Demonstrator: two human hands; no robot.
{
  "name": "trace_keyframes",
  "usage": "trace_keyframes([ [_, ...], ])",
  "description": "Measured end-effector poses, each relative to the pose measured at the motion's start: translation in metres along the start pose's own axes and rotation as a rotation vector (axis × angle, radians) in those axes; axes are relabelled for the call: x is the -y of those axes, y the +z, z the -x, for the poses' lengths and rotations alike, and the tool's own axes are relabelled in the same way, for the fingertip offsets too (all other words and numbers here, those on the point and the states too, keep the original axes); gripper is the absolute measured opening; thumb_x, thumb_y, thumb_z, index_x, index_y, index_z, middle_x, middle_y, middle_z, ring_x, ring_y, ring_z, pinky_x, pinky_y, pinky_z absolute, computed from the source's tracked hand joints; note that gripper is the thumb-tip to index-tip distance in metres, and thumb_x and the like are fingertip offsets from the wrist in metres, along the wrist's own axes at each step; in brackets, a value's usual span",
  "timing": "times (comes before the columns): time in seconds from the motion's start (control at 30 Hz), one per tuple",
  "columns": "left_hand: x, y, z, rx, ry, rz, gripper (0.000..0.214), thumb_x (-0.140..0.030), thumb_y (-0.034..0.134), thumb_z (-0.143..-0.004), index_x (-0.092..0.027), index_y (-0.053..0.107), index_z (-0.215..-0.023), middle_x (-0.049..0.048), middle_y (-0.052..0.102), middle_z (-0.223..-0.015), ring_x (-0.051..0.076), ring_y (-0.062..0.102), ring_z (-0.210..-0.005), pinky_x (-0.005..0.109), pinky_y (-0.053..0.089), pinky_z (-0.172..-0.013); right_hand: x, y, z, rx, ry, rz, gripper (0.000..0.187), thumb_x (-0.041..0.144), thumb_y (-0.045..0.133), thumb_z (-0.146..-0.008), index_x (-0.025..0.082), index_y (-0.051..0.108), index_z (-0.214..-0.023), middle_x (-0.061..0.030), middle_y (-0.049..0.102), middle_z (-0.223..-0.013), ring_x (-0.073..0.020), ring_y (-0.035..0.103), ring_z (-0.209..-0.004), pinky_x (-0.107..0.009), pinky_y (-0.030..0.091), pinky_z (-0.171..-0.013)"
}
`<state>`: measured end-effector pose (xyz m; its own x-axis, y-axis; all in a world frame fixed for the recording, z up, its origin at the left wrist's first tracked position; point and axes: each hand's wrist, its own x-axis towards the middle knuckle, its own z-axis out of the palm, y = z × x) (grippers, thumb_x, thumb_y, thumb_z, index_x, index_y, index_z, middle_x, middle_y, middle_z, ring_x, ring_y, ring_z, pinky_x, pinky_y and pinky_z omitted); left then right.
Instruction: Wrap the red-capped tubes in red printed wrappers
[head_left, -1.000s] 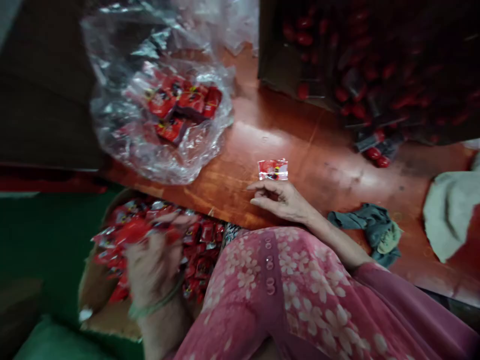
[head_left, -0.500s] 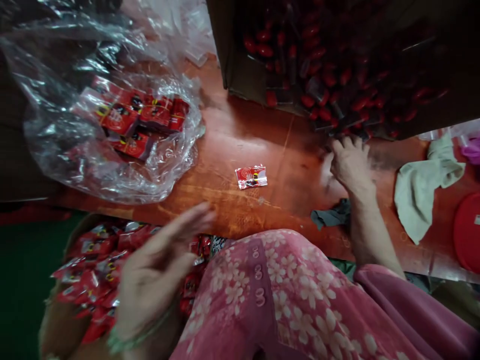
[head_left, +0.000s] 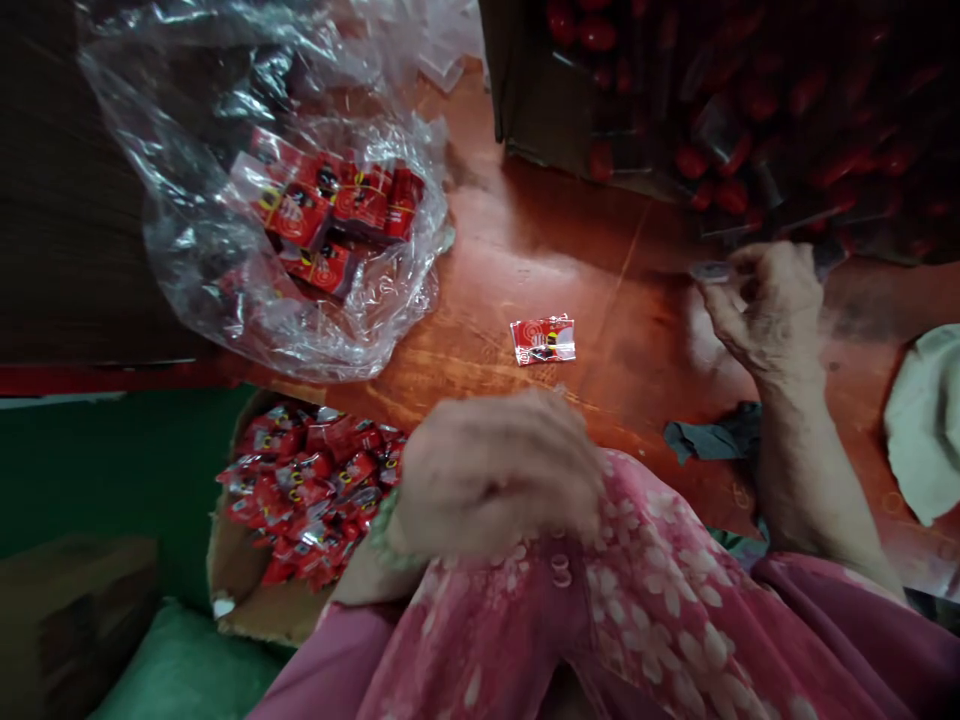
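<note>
My right hand (head_left: 780,310) is at the front of the dark box, thumb and fingers pinched on a small clear plastic piece (head_left: 711,271). Part of that piece is hidden by the fingers. Blurred by motion, my left hand (head_left: 502,470) hovers over the pink flowered clothing on my lap, and I cannot make out its fingers clearly. Just beyond it, a small red printed packet (head_left: 544,341) lies flat on the reddish-brown tabletop (head_left: 480,290).
A clear plastic bag (head_left: 300,340) with banded bundles of red packets stands at the left. Below it, a cardboard box (head_left: 232,560) holds several filled red packets. Red-and-clear plastic pieces (head_left: 731,195) fill the dark box. A grey cloth (head_left: 705,440) and a pale cloth (head_left: 926,430) lie at right.
My left hand has swung right, from above the box of red packets to over my lap. My right hand has drawn back slightly, with a clear plastic piece now showing. The view has shifted left.
</note>
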<state>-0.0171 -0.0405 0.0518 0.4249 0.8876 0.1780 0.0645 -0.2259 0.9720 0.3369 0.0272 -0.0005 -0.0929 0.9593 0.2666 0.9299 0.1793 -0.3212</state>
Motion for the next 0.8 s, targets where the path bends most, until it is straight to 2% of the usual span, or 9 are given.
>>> trace_keyframes([
  [0.03,0.010,0.002,-0.009,-0.027,0.097,-0.085,0.031,-0.045,0.070,-0.092,-0.021,0.068,-0.072,0.0015,0.072,-0.071,0.017,0.071,-0.071,0.034,0.061,-0.074,0.009,0.002,0.001,-0.010,0.027,-0.078,0.012,0.036,0.063,-0.092,0.025,0.061,-0.095,-0.0119,0.066,-0.090,-0.0261,0.057,-0.082,-0.044,0.045,-0.076],
  [0.1,0.036,0.007,-0.022,-0.110,0.216,-0.391,0.025,-0.042,0.077,-0.086,-0.018,0.071,-0.085,0.0064,0.077,-0.082,0.021,0.074,-0.079,0.036,0.061,-0.077,0.027,0.006,0.006,-0.005,0.082,-0.201,0.010,0.034,0.059,-0.095,0.026,0.060,-0.089,-0.0071,0.064,-0.082,-0.0207,0.055,-0.070,-0.038,0.044,-0.067],
  [0.2,0.073,0.017,-0.021,-0.008,0.166,-0.793,0.048,-0.042,0.070,-0.091,-0.010,0.066,-0.127,0.0227,0.069,-0.133,0.033,0.067,-0.126,0.048,0.056,-0.105,0.044,0.013,0.011,0.019,0.079,-0.261,0.007,0.029,0.059,-0.092,0.024,0.061,-0.087,-0.0024,0.063,-0.078,-0.0171,0.054,-0.065,-0.033,0.044,-0.062],
  [0.3,0.095,0.023,-0.012,0.058,0.186,-0.915,0.040,-0.027,0.059,-0.098,-0.009,0.063,-0.133,0.0225,0.063,-0.144,0.032,0.057,-0.140,0.047,0.050,-0.114,0.047,0.014,0.009,0.072,0.048,-0.231,0.006,0.024,0.057,-0.090,0.021,0.062,-0.090,-0.0020,0.064,-0.079,-0.0170,0.057,-0.066,-0.032,0.047,-0.063],
  [0.4,0.101,0.024,-0.009,0.025,0.256,-0.964,0.030,-0.016,0.050,-0.100,-0.013,0.069,-0.122,0.0174,0.069,-0.136,0.029,0.062,-0.133,0.045,0.052,-0.109,0.046,0.011,-0.007,0.140,-0.061,-0.153,0.017,0.017,0.049,-0.092,0.021,0.066,-0.097,-0.0062,0.068,-0.088,-0.0213,0.062,-0.077,-0.036,0.052,-0.072],
  [0.5,0.101,0.021,-0.013,-0.008,0.289,-0.956,0.029,-0.014,0.048,-0.100,-0.016,0.073,-0.114,0.0149,0.075,-0.124,0.026,0.067,-0.117,0.042,0.054,-0.097,0.048,0.010,-0.029,0.246,-0.228,-0.031,0.036,0.009,0.043,-0.093,0.021,0.068,-0.117,-0.0110,0.071,-0.112,-0.0272,0.063,-0.099,-0.045,0.053,-0.088],
  [0.63,0.097,0.018,-0.020,-0.012,0.234,-0.981,0.025,-0.023,0.051,-0.101,-0.016,0.074,-0.107,0.0139,0.076,-0.104,0.023,0.066,-0.090,0.039,0.051,-0.079,0.049,0.020,-0.053,0.438,-0.395,0.111,0.057,0.003,0.045,-0.090,0.026,0.060,-0.140,-0.0111,0.058,-0.148,-0.0326,0.056,-0.117,-0.054,0.050,-0.096],
  [0.73,0.092,0.019,-0.023,0.035,0.157,-1.023,0.028,-0.029,0.049,-0.103,-0.016,0.074,-0.100,0.0114,0.074,-0.095,0.021,0.062,-0.081,0.036,0.049,-0.076,0.049,0.028,-0.060,0.470,-0.435,0.094,0.052,0.005,0.047,-0.092,0.027,0.063,-0.137,-0.0109,0.054,-0.152,-0.0363,0.053,-0.124,-0.058,0.047,-0.098],
  [0.8,0.089,0.020,-0.025,0.077,0.091,-1.023,0.033,-0.026,0.042,-0.105,-0.014,0.072,-0.109,0.0123,0.073,-0.096,0.022,0.062,-0.084,0.037,0.050,-0.079,0.050,0.032,-0.060,0.449,-0.432,0.063,0.041,0.015,0.050,-0.096,0.026,0.065,-0.133,-0.0122,0.056,-0.150,-0.0380,0.052,-0.126,-0.059,0.046,-0.100],
])
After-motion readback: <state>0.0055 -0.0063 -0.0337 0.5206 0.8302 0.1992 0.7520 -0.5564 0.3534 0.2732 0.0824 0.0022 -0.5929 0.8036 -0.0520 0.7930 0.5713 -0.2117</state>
